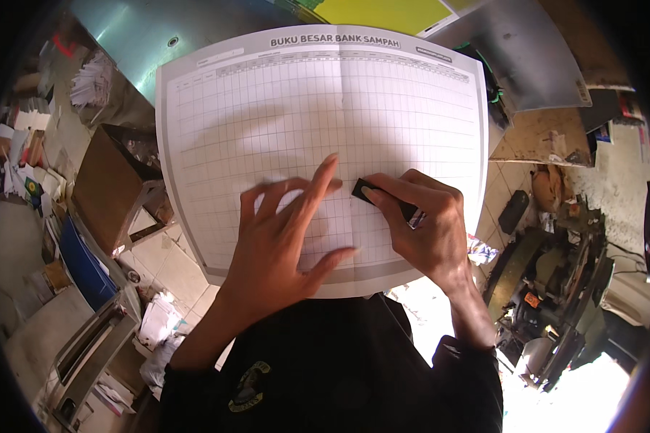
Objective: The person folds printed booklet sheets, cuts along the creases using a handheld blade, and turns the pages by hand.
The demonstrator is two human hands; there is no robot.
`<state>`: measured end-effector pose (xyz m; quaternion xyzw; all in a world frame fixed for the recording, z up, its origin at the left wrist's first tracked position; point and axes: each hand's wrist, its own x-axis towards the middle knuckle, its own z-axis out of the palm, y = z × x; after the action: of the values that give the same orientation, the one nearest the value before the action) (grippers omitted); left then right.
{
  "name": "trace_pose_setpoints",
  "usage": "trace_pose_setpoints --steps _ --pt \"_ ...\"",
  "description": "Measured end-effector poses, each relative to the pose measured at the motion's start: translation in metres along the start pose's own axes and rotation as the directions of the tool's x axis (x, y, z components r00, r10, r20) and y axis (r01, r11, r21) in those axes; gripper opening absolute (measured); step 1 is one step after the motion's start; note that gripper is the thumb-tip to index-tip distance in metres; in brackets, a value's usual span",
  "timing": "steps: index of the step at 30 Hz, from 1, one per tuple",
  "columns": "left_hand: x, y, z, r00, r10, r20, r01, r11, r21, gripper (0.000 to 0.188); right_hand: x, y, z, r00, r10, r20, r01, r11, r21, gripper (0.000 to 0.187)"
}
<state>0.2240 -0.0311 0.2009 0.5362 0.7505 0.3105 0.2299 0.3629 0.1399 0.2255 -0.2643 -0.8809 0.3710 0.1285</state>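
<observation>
A large white sheet printed with a ruled table lies open before me, a fold line running down its middle. My left hand rests over its lower half, fingers spread apart, holding nothing. Just right of the fold, my right hand pinches a small black eraser between thumb and fingers. One dark end of it points toward the fold; the rest is mostly covered by the fingers, with a bit of blue and white showing at the other end. Shadows of both hands fall across the grid.
Behind the sheet is a shiny metal table with a yellow-green sheet on it. An open cardboard box stands on the left, near piled papers. Dark machinery sits at the right on the tiled floor.
</observation>
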Motion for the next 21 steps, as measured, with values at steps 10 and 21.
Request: trace_pose_setpoints --steps 10,21 --pt "0.012 -0.008 0.015 0.991 0.083 -0.101 -0.051 0.957 0.285 0.085 -0.002 0.0 -0.002 0.998 0.031 0.047 -0.033 0.998 0.044 0.017" --pt "0.014 -0.009 0.016 0.992 0.073 -0.104 -0.041 0.959 0.279 0.087 -0.008 -0.016 0.005 0.99 0.143 0.012 -0.143 0.989 0.028 0.014"
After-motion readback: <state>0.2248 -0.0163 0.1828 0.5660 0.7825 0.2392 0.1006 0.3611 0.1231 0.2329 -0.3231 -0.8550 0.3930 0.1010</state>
